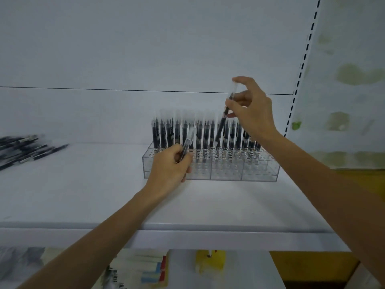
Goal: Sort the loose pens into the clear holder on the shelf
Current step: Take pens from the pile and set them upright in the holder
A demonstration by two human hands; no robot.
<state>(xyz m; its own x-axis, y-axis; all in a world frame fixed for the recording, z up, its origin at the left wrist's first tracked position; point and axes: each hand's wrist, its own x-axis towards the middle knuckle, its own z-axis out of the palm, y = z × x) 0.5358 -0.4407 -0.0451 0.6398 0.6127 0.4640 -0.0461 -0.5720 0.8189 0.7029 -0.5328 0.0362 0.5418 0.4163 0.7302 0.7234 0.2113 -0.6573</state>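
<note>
The thumb and fingers [234, 108] of the right hand [254, 115] pinch a thin black pen with a clear cap [221, 125] near its top. The pointer finger sticks up above it. This pen leans with its top to the right. Its bottom end is down among the standing black pens [177, 132] in the back rows of the clear plastic holder with many round holes [225, 173]. The fingers of the left hand [168, 168] are curled tight around a second black pen with a clear cap [188, 140], held tilted with its cap end up at the holder's left end. The holder sits on the white shelf [104, 195], close to the back edge and toward the right side. A pile of loose black pens [23, 149] lies at the shelf's left edge, well apart from the holder. Below the shelf's front edge there is a blurry yellow thing [210, 261].
</note>
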